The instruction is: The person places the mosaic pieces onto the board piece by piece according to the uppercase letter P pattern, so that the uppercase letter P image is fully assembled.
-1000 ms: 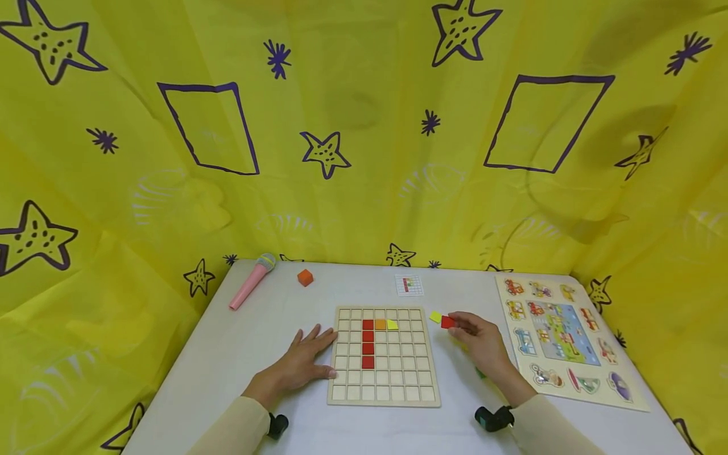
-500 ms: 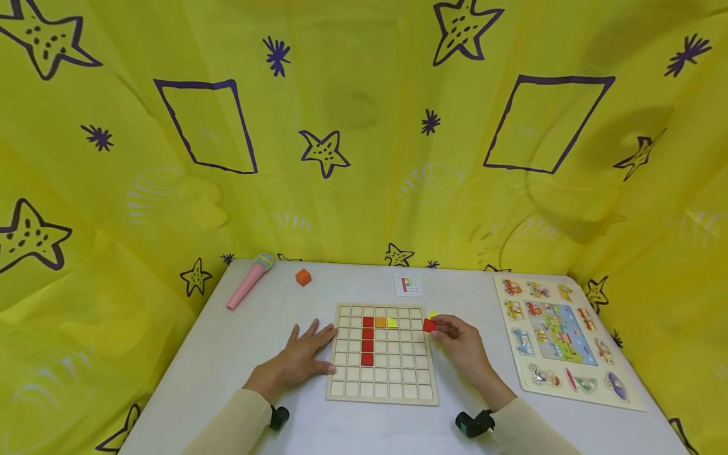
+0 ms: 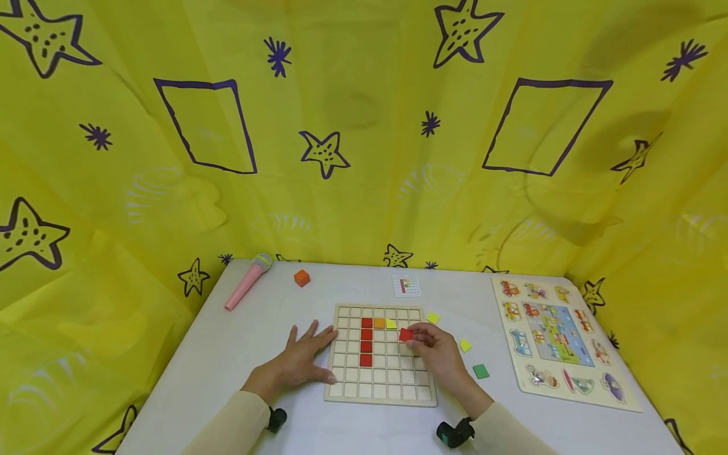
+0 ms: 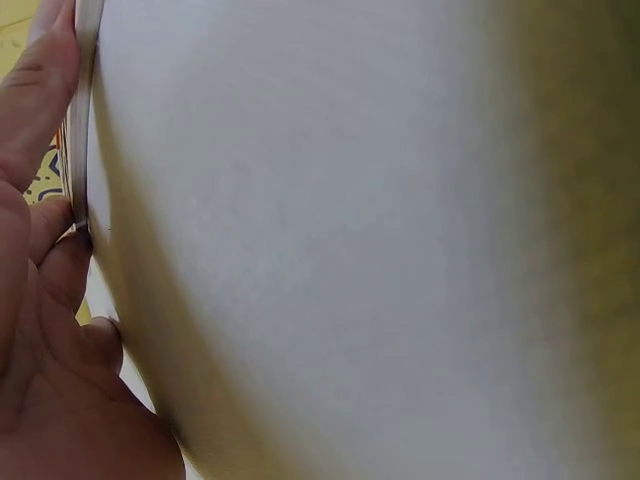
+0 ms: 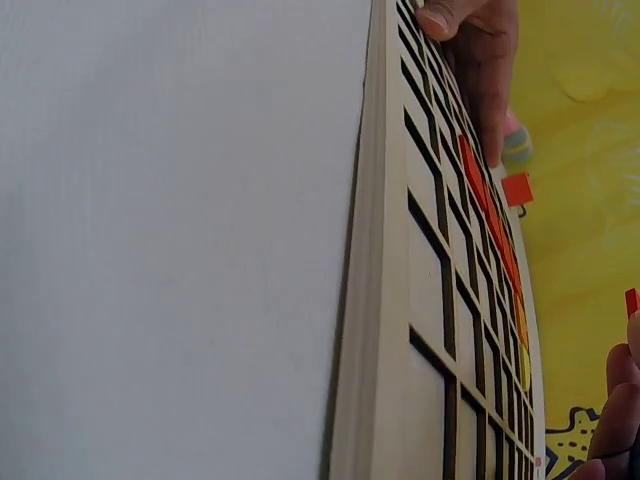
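Note:
A wooden grid board (image 3: 381, 402) lies in front of me in the head view. In it sit a column of red square tiles (image 3: 366, 347), an orange tile (image 3: 379, 323) and a yellow tile with a slanted side (image 3: 391, 324). My right hand (image 3: 445, 361) pinches another red square tile (image 3: 406, 335) between thumb and fingertips, over the board's upper right part; this red tile (image 5: 631, 302) shows at the edge of the right wrist view. At the board's left edge, my left hand (image 3: 294, 363) rests on the table with fingers spread, thumb and fingertips touching the rim.
Right of the board lie two yellow tiles (image 3: 433, 318) and a green square tile (image 3: 480, 371). Behind it is a small pattern card (image 3: 406, 286). A pink microphone (image 3: 247, 285) and an orange cube (image 3: 302, 278) lie back left. A picture puzzle board (image 3: 569, 395) occupies the right side.
My right hand has carried the red tile leftward from beside the board to over its grid, uncovering the yellow and green tiles on the right. The left hand has stayed in place.

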The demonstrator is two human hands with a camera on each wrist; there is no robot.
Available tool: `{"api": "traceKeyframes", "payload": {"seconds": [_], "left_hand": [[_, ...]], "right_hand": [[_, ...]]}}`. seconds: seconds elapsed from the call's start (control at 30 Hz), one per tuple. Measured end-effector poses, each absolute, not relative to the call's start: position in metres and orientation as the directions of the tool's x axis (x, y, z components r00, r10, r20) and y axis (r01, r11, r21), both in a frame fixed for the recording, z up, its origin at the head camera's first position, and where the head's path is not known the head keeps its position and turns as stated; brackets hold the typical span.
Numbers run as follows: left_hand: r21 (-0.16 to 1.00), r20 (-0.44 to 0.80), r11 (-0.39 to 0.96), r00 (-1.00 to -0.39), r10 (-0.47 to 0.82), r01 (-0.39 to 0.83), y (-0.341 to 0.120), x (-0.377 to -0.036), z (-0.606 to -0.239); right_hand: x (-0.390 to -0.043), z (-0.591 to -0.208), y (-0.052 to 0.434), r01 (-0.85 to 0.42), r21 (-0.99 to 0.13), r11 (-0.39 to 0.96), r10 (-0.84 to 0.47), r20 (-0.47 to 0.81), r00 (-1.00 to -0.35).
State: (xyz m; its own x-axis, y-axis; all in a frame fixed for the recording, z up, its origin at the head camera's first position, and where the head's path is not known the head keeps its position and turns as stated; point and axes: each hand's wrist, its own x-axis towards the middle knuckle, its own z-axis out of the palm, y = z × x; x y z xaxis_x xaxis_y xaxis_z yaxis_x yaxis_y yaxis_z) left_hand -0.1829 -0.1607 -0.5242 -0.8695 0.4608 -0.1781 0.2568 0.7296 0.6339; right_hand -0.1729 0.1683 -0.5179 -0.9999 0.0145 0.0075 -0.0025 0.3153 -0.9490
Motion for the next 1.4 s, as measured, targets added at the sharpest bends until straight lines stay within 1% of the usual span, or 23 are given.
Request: {"api": "traceKeyframes", "payload": {"seconds": [0.17,0.4,0.53,0.73,1.0,1.17,1.4], "left_hand": [[0.636,-0.167,0.723,-0.866,0.472,0.271,-0.161,-0.183,-0.523],[0.633,-0.169,0.723,-0.862,0.477,0.277,-0.160,-0.181,-0.520],[0.608,-0.182,0.743,-0.863,0.472,0.278,-0.159,-0.183,-0.522],[0.590,-0.177,0.749,-0.857,0.484,0.301,-0.160,-0.184,-0.523],[0.619,-0.184,0.731,-0.851,0.491,0.288,-0.160,-0.186,-0.524],[0.609,-0.170,0.731,-0.851,0.498,0.306,-0.161,-0.187,-0.525],[0.616,-0.171,0.730,-0.855,0.489,0.295,-0.161,-0.186,-0.527]], "right_hand": [[-0.167,-0.520,0.153,-0.023,-0.940,0.340,-0.036,0.012,-0.999],[-0.158,-0.525,0.136,-0.059,-0.946,0.319,-0.141,0.014,-0.990],[-0.155,-0.528,0.129,-0.078,-0.949,0.306,-0.191,0.019,-0.981],[-0.150,-0.533,0.124,-0.140,-0.918,0.370,-0.261,0.042,-0.964],[-0.146,-0.540,0.119,-0.171,-0.866,0.469,-0.265,0.047,-0.963],[-0.144,-0.539,0.115,-0.210,-0.826,0.523,-0.281,0.066,-0.957],[-0.143,-0.537,0.112,-0.266,-0.784,0.561,-0.299,0.108,-0.948]]}}
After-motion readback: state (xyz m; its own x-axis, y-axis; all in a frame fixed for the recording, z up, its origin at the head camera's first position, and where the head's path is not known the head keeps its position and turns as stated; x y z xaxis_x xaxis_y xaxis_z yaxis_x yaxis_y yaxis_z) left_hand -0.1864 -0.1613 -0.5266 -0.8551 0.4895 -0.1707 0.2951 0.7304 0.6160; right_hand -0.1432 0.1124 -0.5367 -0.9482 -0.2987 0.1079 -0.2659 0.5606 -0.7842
